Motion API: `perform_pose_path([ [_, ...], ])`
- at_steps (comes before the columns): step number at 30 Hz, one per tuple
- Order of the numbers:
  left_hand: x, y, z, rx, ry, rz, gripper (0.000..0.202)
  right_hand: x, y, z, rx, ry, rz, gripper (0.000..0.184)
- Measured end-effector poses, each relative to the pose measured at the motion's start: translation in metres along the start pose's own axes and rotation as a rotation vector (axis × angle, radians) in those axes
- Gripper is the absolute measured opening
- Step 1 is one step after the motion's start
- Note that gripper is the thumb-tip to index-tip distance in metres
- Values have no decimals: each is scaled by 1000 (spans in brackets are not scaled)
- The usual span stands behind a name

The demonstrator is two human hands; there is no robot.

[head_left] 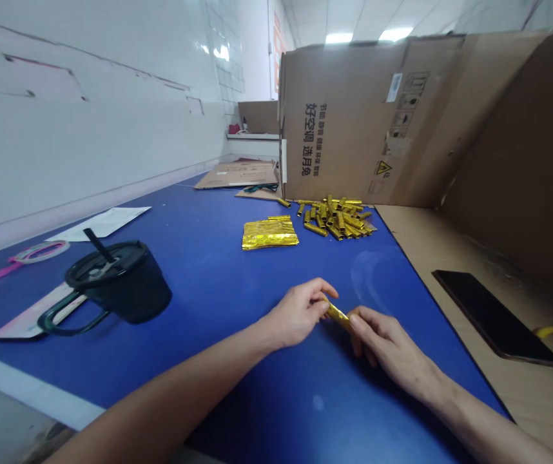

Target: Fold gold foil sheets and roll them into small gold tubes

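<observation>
Between my two hands, just above the blue table, is a narrow strip of shiny gold foil, tilted down to the right. My left hand pinches its upper left end between thumb and fingers. At the other end, my right hand grips it with the thumb on top. Farther off lies a flat stack of gold foil sheets. Behind and to its right is a heap of gold foil tubes, several with open ends facing me.
A dark mug with a lid and straw stands at left, by a tape roll and white paper. A tall cardboard box rises behind the heap. A black phone lies on cardboard at right. The blue table meets a white wall.
</observation>
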State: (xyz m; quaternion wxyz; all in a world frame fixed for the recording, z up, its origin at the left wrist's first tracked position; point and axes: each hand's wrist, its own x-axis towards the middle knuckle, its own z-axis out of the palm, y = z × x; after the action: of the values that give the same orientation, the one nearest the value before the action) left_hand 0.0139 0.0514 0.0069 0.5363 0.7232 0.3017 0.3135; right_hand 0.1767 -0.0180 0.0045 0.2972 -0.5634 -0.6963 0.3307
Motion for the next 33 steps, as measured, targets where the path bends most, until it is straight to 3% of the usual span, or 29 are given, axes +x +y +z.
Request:
perform_pose_path([
  [3,-5,1,5,97,-34,48,19,1,-1,0,98,-50,13,37],
  [8,-8,3,10,25,-59,13,13,-3,-3,1,-9,65,-102,34],
  [14,2,2,-1,-32,115,51,11,0,-1,1,14,41,-20,37],
  [17,6,0,-6,-83,113,3,13,1,3,1,-190,132,-126,39],
  [20,7,-1,-9,-102,27,-44,20,1,9,0,-480,235,-264,39],
  [24,8,-1,-11,-133,8,-99,24,-1,10,-1,-679,272,-306,35],
  [28,4,0,-7,-18,71,11,8,-2,1,0,-382,118,-155,31],
  [31,-2,2,1,141,58,110,12,-1,-1,2,-109,-20,-47,38],
  [33,-6,4,6,190,51,110,13,-1,-1,4,0,-42,-38,38],
])
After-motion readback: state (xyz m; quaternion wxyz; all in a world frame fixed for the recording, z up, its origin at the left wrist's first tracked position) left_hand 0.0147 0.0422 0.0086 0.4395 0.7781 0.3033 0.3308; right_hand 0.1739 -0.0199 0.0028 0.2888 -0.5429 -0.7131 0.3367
